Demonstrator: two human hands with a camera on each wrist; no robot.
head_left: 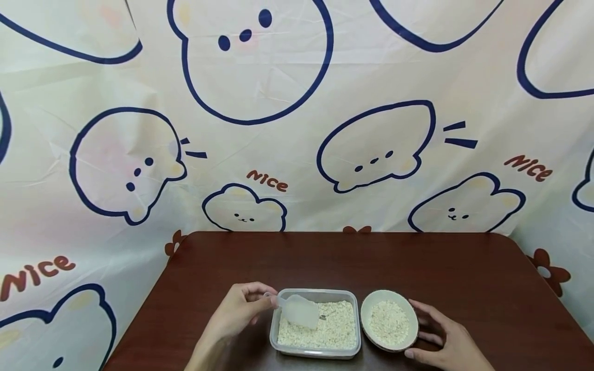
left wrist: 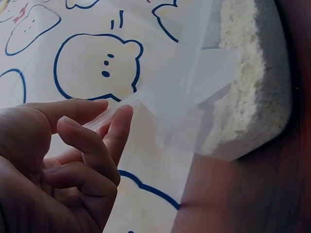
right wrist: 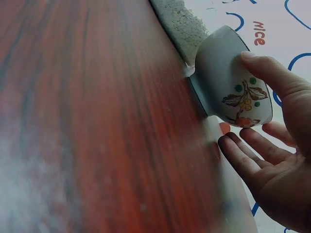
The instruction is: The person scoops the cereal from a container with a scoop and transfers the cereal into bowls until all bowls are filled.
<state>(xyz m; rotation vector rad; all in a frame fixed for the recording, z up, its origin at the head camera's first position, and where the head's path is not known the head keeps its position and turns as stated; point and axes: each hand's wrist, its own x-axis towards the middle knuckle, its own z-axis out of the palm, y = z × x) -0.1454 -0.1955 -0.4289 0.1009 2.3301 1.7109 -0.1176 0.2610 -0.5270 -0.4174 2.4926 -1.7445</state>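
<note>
My left hand (head_left: 238, 309) pinches the handle of a translucent plastic scoop (head_left: 300, 311) between thumb and fingers. The scoop's flat blade lies over the left part of a clear rectangular container (head_left: 317, 353), which holds pale oat flakes (head_left: 337, 330). Close to the container's right side stands a round bowl (head_left: 364, 308) with more flakes (head_left: 390, 323) inside. My right hand (head_left: 445, 337) holds this bowl from the right, thumb and fingers spread around its wall. In the right wrist view, the bowl's outside (right wrist: 218, 63) is whitish with a painted flower and leaf pattern, and the thumb rests against it.
Both vessels stand near the front edge of a dark red-brown wooden table (head_left: 325, 263). Behind and beside the table hangs a pale cloth (head_left: 297, 154) printed with blue-outlined bears and red lettering.
</note>
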